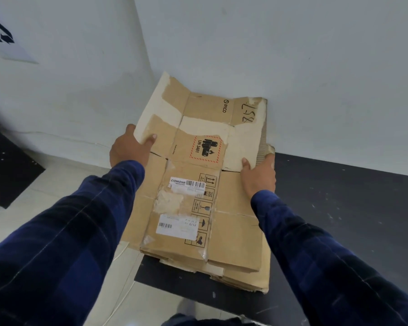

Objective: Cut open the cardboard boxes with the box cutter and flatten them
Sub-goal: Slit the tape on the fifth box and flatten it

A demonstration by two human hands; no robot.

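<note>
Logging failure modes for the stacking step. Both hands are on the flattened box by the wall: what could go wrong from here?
1. The flattened box is slit along a crease between the left hand and right hand; the far half may fold or tear there.
2. The stack beneath overhangs the near corner of the black surface; a push could slide it off.
</note>
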